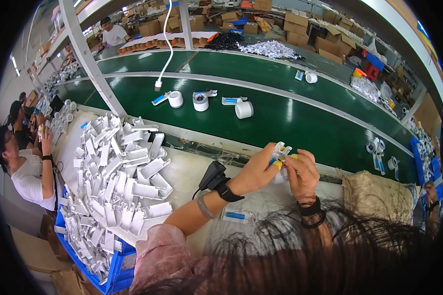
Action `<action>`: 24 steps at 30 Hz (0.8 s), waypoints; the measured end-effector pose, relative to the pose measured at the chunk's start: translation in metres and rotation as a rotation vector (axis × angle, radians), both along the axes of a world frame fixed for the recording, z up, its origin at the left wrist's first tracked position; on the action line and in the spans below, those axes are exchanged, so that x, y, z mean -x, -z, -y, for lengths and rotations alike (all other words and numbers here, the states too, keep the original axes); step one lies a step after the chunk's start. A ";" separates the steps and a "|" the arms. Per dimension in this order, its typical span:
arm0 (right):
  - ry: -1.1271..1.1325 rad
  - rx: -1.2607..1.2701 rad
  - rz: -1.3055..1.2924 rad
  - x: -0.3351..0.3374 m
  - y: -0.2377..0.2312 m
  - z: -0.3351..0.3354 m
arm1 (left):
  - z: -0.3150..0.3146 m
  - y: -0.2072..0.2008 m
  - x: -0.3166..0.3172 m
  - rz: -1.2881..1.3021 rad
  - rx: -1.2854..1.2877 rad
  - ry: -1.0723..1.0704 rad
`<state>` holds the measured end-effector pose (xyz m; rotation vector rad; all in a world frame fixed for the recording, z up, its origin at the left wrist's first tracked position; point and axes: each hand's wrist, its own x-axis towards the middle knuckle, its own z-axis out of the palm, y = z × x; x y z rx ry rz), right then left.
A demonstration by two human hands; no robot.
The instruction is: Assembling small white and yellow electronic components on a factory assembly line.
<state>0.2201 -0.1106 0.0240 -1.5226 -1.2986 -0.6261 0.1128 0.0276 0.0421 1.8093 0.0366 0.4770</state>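
Note:
My left hand [257, 169] is closed around a small white plastic assembly [281, 149] with a bit of blue showing. My right hand [302, 174] meets it from the right, thumb and fingers pinched at the part's near side; what they pinch is too small to make out. Yellow coverings show on some fingertips. Under the hands is a white rounded surface, partly hidden. On the worktable, near my left forearm, lies a white tray-shaped piece with a blue cylinder [236, 215]. A large heap of white plastic shells [125, 164] spreads to the left.
A blue bin [117, 275] holds more shells at the lower left. Beyond the table runs a green conveyor belt [300, 128] carrying white round units [200, 102]. A white cable [168, 59] hangs above it. A woven sack [379, 199] lies right; a person [32, 169] works left.

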 end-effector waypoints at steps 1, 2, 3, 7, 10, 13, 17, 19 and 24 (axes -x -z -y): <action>0.001 0.000 0.001 0.000 -0.001 0.000 | 0.000 -0.001 0.000 -0.003 -0.015 -0.002; -0.005 -0.008 0.019 0.001 -0.003 0.000 | 0.001 -0.001 0.001 -0.006 -0.030 -0.006; -0.011 -0.016 0.038 0.001 -0.004 0.001 | 0.001 -0.001 0.001 -0.006 -0.029 -0.007; -0.015 -0.038 0.042 0.002 -0.004 0.000 | 0.001 0.007 -0.001 0.092 -0.100 -0.017; -0.020 0.004 0.047 0.000 -0.003 0.004 | 0.003 0.009 -0.003 0.170 -0.139 -0.024; -0.013 -0.039 0.061 0.002 -0.007 0.001 | 0.002 0.005 0.000 0.118 -0.124 -0.009; -0.031 -0.040 0.078 0.001 -0.007 0.001 | 0.002 0.005 0.001 0.074 -0.113 0.002; -0.036 -0.038 0.075 0.000 -0.007 0.001 | 0.002 0.007 0.001 0.090 -0.114 -0.001; -0.064 -0.012 0.047 -0.003 -0.003 0.002 | 0.003 0.006 0.001 0.094 -0.122 0.005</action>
